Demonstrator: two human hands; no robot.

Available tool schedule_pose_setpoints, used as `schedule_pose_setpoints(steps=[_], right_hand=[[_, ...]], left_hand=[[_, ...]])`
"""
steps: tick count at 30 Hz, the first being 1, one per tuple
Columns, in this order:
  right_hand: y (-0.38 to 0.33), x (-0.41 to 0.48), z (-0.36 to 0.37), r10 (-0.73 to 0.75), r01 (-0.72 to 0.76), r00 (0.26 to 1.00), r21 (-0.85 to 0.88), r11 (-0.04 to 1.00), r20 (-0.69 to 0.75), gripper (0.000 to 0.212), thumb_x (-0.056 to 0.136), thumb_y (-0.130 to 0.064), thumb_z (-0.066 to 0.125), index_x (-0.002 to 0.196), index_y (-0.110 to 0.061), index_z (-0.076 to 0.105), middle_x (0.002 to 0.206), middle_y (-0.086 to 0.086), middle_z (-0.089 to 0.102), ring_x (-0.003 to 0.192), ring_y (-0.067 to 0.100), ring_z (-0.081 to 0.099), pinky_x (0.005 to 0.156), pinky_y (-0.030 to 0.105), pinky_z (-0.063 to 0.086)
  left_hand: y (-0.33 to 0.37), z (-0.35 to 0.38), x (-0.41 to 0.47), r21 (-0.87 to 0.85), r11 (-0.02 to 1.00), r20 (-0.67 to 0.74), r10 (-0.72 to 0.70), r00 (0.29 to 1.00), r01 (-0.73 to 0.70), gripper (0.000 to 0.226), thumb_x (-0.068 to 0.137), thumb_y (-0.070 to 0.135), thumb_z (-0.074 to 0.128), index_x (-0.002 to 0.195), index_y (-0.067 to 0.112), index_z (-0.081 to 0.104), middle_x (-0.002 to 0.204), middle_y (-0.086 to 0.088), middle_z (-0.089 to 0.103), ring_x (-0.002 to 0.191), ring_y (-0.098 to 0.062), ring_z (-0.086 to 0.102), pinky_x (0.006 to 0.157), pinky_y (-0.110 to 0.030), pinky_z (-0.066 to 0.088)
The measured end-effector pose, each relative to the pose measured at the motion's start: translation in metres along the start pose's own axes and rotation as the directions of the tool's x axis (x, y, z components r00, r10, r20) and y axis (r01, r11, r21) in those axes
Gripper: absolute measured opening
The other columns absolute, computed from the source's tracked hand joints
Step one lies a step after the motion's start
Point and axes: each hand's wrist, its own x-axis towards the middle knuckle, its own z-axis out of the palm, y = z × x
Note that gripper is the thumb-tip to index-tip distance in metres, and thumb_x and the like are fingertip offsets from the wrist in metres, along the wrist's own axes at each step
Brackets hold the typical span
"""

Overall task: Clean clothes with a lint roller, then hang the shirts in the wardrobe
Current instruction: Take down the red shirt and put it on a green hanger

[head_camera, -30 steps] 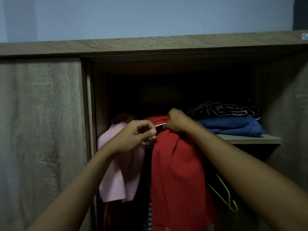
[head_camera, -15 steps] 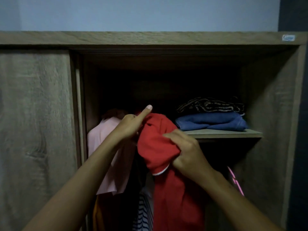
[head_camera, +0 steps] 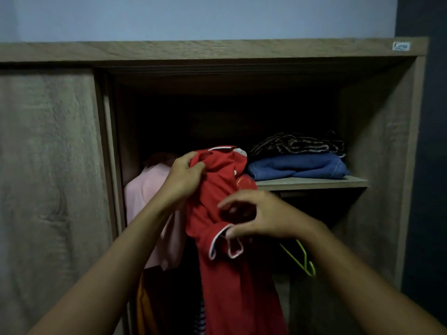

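Inside the wardrobe point(head_camera: 217, 49), a pink shirt point(head_camera: 142, 197) is seen hanging at the left. Beside it, the left hand's point(head_camera: 183, 180) grip is clamped on the red polo shirt point(head_camera: 225, 286) near its collar. The right hand's point(head_camera: 261, 218) grip is held apart over the white-trimmed sleeve. A green hanger point(head_camera: 306, 259) and folded blue garment point(head_camera: 297, 166) are seen at the right.

Both bare forearms reach far; left hand point(head_camera: 184, 181) grips red fabric shirt point(head_camera: 226, 281), right hand point(head_camera: 262, 217) nearer, loosely curled.
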Motion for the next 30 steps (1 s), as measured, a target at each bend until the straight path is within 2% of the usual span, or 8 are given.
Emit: schedule_pose_setpoints(steps=[4,7,14,17,19,23,26,30], right_hand=[[-0.007,0.013,-0.034,-0.020,0.089,0.941,0.191,0.978,-0.338,0.012,0.088,-0.030,0.074,0.100,-0.026,0.074,0.094,-0.008,0.075,0.087,0.003,0.071,0.077,0.019,0.053],[-0.002,0.027,-0.051,-0.013,0.097,0.852,0.135,0.986,-0.523,0.024,0.089,0.002,0.062,0.103,-0.016,0.070,0.096,0.001,0.073,0.089,0.008,0.069,0.079,0.022,0.053],[0.008,0.039,-0.037,0.009,-0.044,0.970,-0.138,0.989,-0.242,0.066,0.081,-0.005,0.072,0.142,-0.018,0.051,0.138,0.001,0.058,0.128,0.010,0.054,0.108,0.022,0.041],[0.007,0.034,-0.032,0.082,-0.084,0.983,-0.010,0.996,-0.162,0.038,0.083,-0.004,0.067,0.117,-0.021,0.071,0.111,-0.007,0.073,0.103,0.000,0.066,0.089,0.023,0.052],[0.005,0.033,-0.029,0.100,-0.101,0.961,0.010,0.995,-0.259,0.024,0.084,-0.001,0.062,0.094,-0.017,0.076,0.084,-0.008,0.074,0.076,-0.005,0.064,0.072,0.023,0.052],[-0.013,0.031,-0.031,0.108,-0.076,0.879,0.088,0.993,-0.464,0.015,0.091,-0.008,0.060,0.085,-0.006,0.074,0.077,0.000,0.073,0.070,0.003,0.060,0.066,0.029,0.050],[-0.029,0.027,-0.025,0.105,-0.140,0.913,-0.061,0.988,-0.395,0.034,0.084,-0.027,0.066,0.063,-0.001,0.059,0.052,-0.004,0.049,0.050,0.003,0.041,0.048,0.032,0.038],[-0.035,0.016,-0.005,0.153,-0.213,0.961,-0.266,0.940,-0.229,0.037,0.076,-0.027,0.073,0.049,-0.010,0.054,0.043,-0.003,0.041,0.040,0.005,0.037,0.039,0.022,0.023]], left_hand=[[0.005,-0.008,-0.010,-0.080,0.996,-0.017,0.036,0.999,-0.037,0.036,0.085,-0.011,0.041,0.089,0.016,0.066,0.080,0.003,0.065,0.072,-0.007,0.057,0.069,-0.024,0.045],[0.009,-0.013,-0.015,-0.128,0.991,-0.016,0.044,0.999,-0.045,0.031,0.085,-0.012,0.039,0.089,0.006,0.064,0.081,-0.005,0.062,0.078,-0.014,0.055,0.073,-0.030,0.045],[0.023,-0.012,-0.034,-0.145,0.984,0.146,0.124,0.981,-0.103,0.034,0.085,-0.014,0.040,0.085,0.012,0.062,0.077,-0.002,0.061,0.072,-0.009,0.054,0.063,-0.020,0.046],[0.021,-0.013,-0.041,-0.153,0.985,0.161,0.109,0.981,-0.084,0.038,0.088,-0.013,0.040,0.082,0.018,0.061,0.072,0.004,0.060,0.068,-0.006,0.052,0.061,-0.019,0.046],[0.018,-0.016,-0.045,-0.169,0.985,0.165,0.073,0.984,-0.045,0.036,0.088,-0.013,0.040,0.083,0.016,0.060,0.070,0.004,0.058,0.065,-0.005,0.051,0.059,-0.018,0.045],[0.008,-0.022,-0.052,-0.048,0.996,0.171,-0.061,0.983,0.070,0.026,0.072,-0.011,0.042,0.087,-0.003,0.061,0.075,-0.013,0.055,0.064,-0.012,0.050,0.055,-0.024,0.040],[0.009,-0.016,-0.062,-0.065,0.985,0.119,-0.154,0.981,0.162,0.022,0.069,0.020,0.045,0.081,0.010,0.061,0.075,-0.009,0.056,0.058,-0.009,0.052,0.057,-0.024,0.043],[-0.002,0.001,-0.092,0.099,0.989,0.132,0.094,0.987,-0.107,0.038,0.073,0.053,0.059,0.086,0.018,0.059,0.077,0.000,0.060,0.070,-0.007,0.054,0.069,-0.028,0.046]])
